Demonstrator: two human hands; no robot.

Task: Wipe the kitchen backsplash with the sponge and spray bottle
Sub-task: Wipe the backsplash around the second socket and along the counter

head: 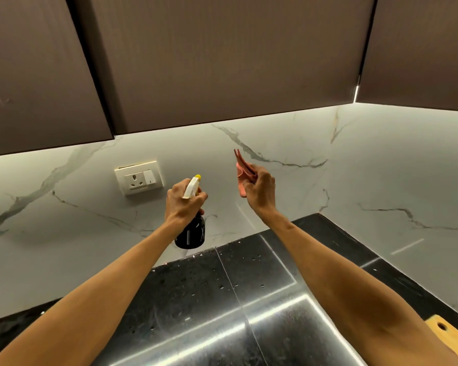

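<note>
My left hand (183, 202) grips a black spray bottle (192, 233) by its neck, fingers curled at the trigger; its white head with a yellow nozzle (195, 182) points at the white marble backsplash (288, 143). My right hand (259, 188) holds a thin pink sponge cloth (242, 173), folded and raised upright, a little short of the wall. Both hands hover above the back of the counter.
A white socket and switch plate (139, 177) is on the backsplash left of the bottle. Dark brown wall cabinets (222, 62) hang overhead. Below lies a glossy black counter (222, 299). A wooden board's corner (450, 331) shows at the bottom right.
</note>
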